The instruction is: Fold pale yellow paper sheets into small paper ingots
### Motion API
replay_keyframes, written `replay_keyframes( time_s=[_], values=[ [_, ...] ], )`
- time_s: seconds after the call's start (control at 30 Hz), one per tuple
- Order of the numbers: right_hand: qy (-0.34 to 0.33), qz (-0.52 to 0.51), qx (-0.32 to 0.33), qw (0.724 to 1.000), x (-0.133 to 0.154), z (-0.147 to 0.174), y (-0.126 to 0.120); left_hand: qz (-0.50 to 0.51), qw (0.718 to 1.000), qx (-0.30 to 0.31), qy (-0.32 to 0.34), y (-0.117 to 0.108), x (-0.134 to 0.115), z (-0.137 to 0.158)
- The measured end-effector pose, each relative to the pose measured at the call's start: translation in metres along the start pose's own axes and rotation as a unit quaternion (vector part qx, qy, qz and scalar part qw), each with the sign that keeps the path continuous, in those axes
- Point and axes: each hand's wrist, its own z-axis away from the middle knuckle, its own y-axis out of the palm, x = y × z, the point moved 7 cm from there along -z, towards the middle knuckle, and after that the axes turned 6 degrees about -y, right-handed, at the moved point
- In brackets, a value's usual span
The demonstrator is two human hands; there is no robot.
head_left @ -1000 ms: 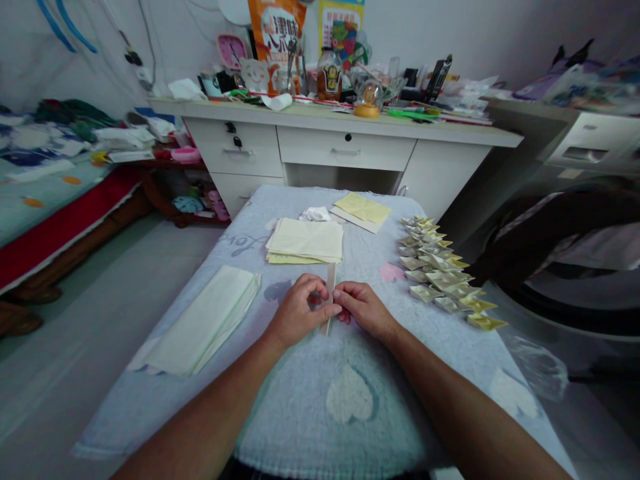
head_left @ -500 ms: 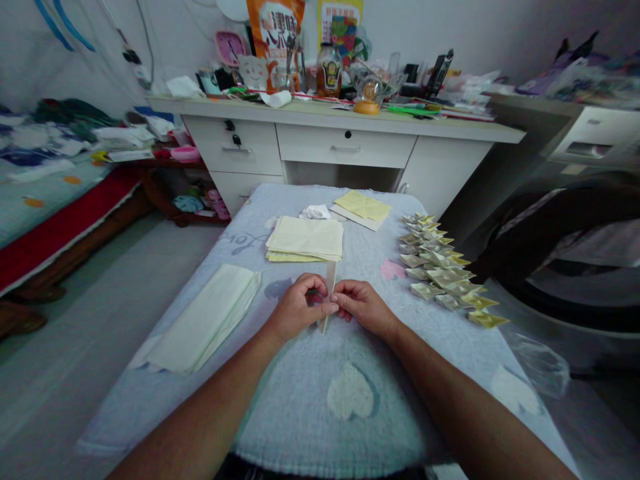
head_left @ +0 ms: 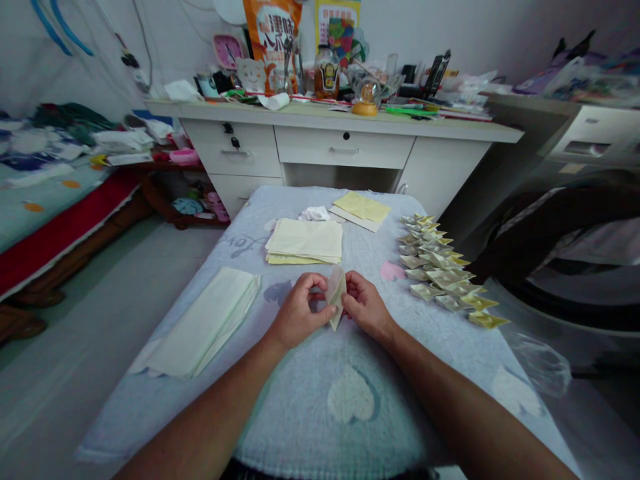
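Note:
A small folded piece of pale paper (head_left: 337, 293) is held upright above the cloth, between my two hands. My left hand (head_left: 305, 308) grips its left side, thumb in front and fingers curled behind. On its right edge, my right hand (head_left: 365, 304) pinches the paper with thumb and fingers. Beyond my hands lies a stack of cream and yellow paper sheets (head_left: 305, 240). To the right stand several rows of small folded paper boats (head_left: 440, 267), whitish and yellow. A bundle of larger folded pale sheets (head_left: 203, 323) lies left of my left forearm.
A blue cloth with heart prints (head_left: 280, 413) covers the table. Yellow and white sheets (head_left: 363, 208) and a crumpled white paper (head_left: 314, 213) lie at the far end. Behind stands a cluttered white desk (head_left: 345, 143); a washing machine (head_left: 575, 187) is at right, a bed (head_left: 55, 193) at left.
The folded paper has turned from nearly edge-on to showing its broad face, and looks more spread. My right hand has shifted slightly right, and its fingers have moved up the paper's edge.

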Motion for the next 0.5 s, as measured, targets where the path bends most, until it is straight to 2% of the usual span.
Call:
replay_keyframes(
  time_s=[0.2,0.5],
  values=[
    [-0.026,0.102,-0.036,0.994,-0.002,0.001,-0.002,-0.008,1.0,-0.008,0.017,0.007,-0.006,0.004],
    [-0.06,0.188,-0.051,0.979,0.012,0.001,-0.005,0.108,0.991,0.011,-0.073,0.005,0.013,0.001]
  ],
)
